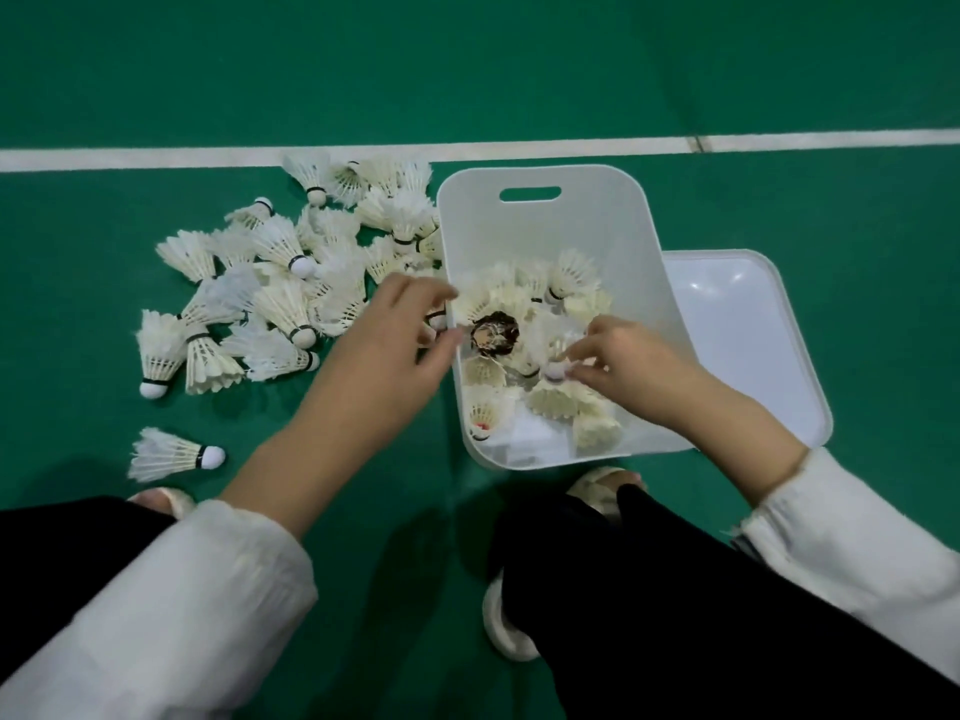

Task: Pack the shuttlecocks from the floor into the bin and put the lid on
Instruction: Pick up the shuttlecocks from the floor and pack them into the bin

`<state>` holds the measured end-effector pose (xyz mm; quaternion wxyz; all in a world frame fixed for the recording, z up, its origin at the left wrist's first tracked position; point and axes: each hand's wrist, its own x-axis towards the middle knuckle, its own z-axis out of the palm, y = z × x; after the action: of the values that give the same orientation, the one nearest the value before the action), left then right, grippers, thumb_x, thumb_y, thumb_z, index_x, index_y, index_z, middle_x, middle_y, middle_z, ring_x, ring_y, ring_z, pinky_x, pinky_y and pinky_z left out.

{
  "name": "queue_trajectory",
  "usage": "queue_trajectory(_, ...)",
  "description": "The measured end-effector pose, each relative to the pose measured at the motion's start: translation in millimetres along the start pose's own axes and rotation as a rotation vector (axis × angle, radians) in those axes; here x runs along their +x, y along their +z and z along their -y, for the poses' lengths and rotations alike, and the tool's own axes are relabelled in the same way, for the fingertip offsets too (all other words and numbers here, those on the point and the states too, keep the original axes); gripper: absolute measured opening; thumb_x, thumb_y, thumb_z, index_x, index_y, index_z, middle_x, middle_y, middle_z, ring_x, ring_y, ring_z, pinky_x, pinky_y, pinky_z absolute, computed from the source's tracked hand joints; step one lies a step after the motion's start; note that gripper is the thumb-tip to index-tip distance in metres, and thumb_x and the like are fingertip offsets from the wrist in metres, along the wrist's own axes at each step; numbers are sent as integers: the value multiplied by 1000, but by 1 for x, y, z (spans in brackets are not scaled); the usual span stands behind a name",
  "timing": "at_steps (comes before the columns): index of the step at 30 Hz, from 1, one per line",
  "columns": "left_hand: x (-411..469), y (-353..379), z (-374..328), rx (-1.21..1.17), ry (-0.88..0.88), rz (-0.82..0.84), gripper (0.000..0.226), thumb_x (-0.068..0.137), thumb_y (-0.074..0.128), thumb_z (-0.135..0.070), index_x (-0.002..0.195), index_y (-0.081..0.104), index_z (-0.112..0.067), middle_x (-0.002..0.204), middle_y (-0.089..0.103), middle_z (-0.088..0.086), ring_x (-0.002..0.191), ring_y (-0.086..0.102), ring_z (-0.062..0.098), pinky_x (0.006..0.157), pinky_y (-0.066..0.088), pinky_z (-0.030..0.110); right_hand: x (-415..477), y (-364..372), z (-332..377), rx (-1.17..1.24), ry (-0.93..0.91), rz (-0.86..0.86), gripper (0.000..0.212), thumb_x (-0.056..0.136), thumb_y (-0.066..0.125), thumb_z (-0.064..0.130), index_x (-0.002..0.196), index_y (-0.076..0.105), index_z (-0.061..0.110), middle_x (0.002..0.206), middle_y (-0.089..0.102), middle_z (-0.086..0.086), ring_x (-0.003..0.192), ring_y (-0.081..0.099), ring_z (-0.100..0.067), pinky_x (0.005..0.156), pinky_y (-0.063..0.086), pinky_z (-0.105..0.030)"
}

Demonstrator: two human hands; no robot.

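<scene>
As right hand [631, 374] pinches, shuttlecock cork [554, 373] between fingertips [586, 376].

White shuttlecocks [270, 298], white bin [540, 220], green floor [467, 59], white line [130, 159]

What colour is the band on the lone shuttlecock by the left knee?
Black, next to the white cork of the lone shuttlecock; the head view shows it.

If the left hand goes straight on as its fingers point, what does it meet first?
Probably the left wall of the white bin, just ahead of the left hand. Depth is unclear: it might pass over the rim to the shuttlecocks inside.
</scene>
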<state>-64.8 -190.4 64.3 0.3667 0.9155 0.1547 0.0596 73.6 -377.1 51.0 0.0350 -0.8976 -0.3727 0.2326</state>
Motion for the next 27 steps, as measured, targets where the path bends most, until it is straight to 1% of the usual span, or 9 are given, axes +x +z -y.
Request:
queue_trajectory(3, -1, 4, 27, 130, -150, 176, 21, 92, 51, -29, 110, 58, -19, 99, 65, 0, 85, 61, 16, 78, 50, 34, 8, 31, -12, -12, -19, 212, 30, 93, 51, 27, 119, 63, 15, 117, 57, -7, 106, 56, -23, 76, 33, -22)
queue_trajectory(5, -6, 10, 46, 190, -211, 263, 19, 92, 52, -29, 105, 60, -18, 99, 67, 1, 86, 60, 18, 79, 50, 34, 16, 47, -14, -37, -34, 304, 30, 93, 51, 27, 117, 64, 12, 114, 60, -8, 104, 57, -24, 79, 39, -24)
queue_trajectory(9, -15, 18, 69, 227, -262, 313, 18, 91, 53, -24, 103, 62, -16, 100, 67, 2, 87, 60, 20, 78, 48, 31, 34, 74, -17, -138, -77, 366, 27, 91, 52, 26, 100, 67, 5, 100, 64, -13, 94, 61, -28, 81, 52, -40)
queue_trajectory(13, -14, 23, 80, 248, -238, 344, 17, 90, 53, -23, 103, 62, -16, 99, 66, 2, 90, 60, 20, 80, 49, 33, 43, 88, -16, -194, -112, 399, 24, 91, 52, 21, 103, 65, 5, 104, 62, -9, 99, 58, -26, 78, 44, -30)
queue_trajectory(15, -8, 24, 81, 304, -190, 404, 19, 91, 52, -24, 107, 61, -17, 102, 66, 1, 92, 60, 20, 81, 49, 33, 43, 89, -16, -191, -126, 417, 22, 91, 51, 16, 107, 63, 7, 105, 58, -8, 103, 57, -26, 81, 41, -29)
queue_trajectory(18, 7, 21, 76, 437, -56, 478, 21, 92, 47, -26, 107, 60, -19, 103, 66, 0, 90, 60, 20, 76, 49, 33, 37, 78, -16, -166, -98, 437, 40, 87, 53, 10, 127, 54, 16, 128, 45, -8, 109, 55, -26, 92, 44, -34)
queue_trajectory(21, 18, 8, 70, 600, 129, 572, 22, 94, 41, -29, 107, 57, -21, 102, 63, -3, 87, 57, 16, 71, 49, 32, 26, 51, -8, -167, -100, 393, 48, 86, 58, 17, 132, 46, 19, 142, 29, -6, 114, 53, -29, 96, 45, -39)
queue_trajectory(24, 18, -19, 60, 726, 336, 674, 24, 96, 37, -32, 109, 54, -22, 105, 59, -5, 84, 54, 14, 69, 46, 29, 14, 10, 18, -221, -209, 264, 39, 91, 51, 28, 129, 47, 19, 134, 42, -5, 116, 52, -25, 96, 44, -39)
queue_trajectory(27, 15, -55, 54, 819, 460, 738, 27, 97, 32, -33, 114, 51, -22, 110, 58, -4, 94, 58, 18, 71, 47, 30, 11, -19, 59, -227, -350, 112, 30, 93, 47, 28, 121, 53, 18, 122, 51, -2, 109, 54, -23, 89, 45, -36)
